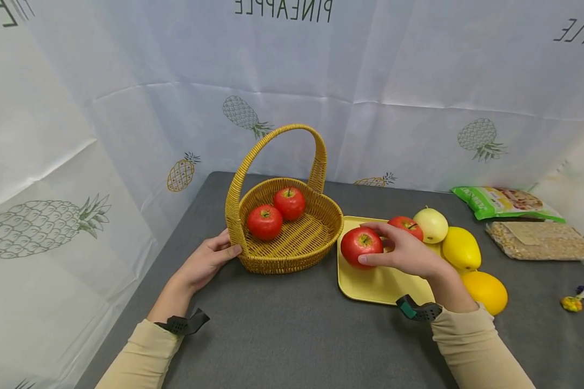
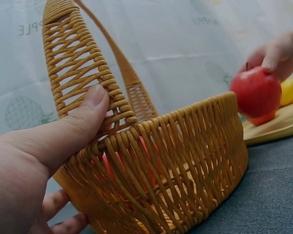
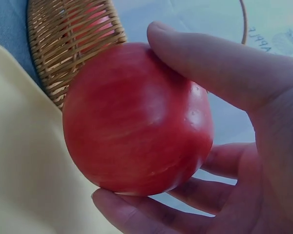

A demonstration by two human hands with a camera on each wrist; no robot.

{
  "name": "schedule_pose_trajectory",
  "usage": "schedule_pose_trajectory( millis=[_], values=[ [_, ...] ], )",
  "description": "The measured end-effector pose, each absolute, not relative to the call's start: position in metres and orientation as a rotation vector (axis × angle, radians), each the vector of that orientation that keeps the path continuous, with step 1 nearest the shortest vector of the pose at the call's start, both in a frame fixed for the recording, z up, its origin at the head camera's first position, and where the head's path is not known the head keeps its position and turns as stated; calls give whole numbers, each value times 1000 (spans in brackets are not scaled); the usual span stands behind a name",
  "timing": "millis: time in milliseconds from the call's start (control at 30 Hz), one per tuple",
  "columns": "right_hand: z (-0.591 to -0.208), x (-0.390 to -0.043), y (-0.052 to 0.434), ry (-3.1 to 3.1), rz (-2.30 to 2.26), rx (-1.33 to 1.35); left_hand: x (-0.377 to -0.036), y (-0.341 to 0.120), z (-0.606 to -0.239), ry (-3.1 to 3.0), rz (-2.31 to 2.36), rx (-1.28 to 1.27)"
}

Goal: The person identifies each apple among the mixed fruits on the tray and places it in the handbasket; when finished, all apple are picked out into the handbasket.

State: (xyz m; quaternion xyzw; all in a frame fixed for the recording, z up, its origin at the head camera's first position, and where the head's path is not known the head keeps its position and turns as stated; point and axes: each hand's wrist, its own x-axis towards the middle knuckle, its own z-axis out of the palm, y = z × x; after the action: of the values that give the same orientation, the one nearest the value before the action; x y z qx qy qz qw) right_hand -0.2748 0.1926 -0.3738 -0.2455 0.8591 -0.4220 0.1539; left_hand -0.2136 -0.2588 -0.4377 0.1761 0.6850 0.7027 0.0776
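Currently, a grey cloth-covered table [image 1: 282,335] bears every item, backed by a white pineapple-print sheet [image 1: 418,81]. Just beyond the left hand [image 1: 204,265] stands a woven yellow wicker basket [image 1: 292,248] with an arched handle; the thumb presses the handle base at the rim and the fingers curl against the outer wall, so the hand grips the basket. Two red apples [image 1: 277,213] lie inside the basket, touching each other. The basket wall stands between the left hand and the right hand [image 1: 409,251].

Under the right hand lies a smooth pale yellow tray [image 1: 370,283], its edge just beside the basket. The right hand grips a glossy round red apple [image 1: 361,246] at the tray's basket-side end, thumb and fingers curled round it. Behind the hand sit another red apple [image 1: 407,224] and a pale green apple [image 1: 432,224]; to its outer side lie a lemon [image 1: 461,248] and an orange [image 1: 486,292]. Farther out are a green snack bag [image 1: 501,202], a clear packet of grain [image 1: 540,240] and small candies [image 1: 579,298].

The left wrist view alone shows the handle's crossed weave [image 2: 78,63] under the thumb. The right wrist view alone shows the fingers [image 3: 136,214] cupping the apple's underside; whether it touches the tray cannot be told.
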Motion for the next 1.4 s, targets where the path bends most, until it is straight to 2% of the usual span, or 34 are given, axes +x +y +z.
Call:
schedule_pose_trajectory(
  millis=[333,933,1400],
  values=[
    [-362,-269,191,2397,-1329,-666,-214,-259,-438,2060,2091,514],
    [-353,-261,158,2262,-1647,-484,-211,-261,-437,2077,2093,503],
    [-332,-268,125,2236,-1581,-501,-210,-259,-437,2075,2102,507]
  ],
)
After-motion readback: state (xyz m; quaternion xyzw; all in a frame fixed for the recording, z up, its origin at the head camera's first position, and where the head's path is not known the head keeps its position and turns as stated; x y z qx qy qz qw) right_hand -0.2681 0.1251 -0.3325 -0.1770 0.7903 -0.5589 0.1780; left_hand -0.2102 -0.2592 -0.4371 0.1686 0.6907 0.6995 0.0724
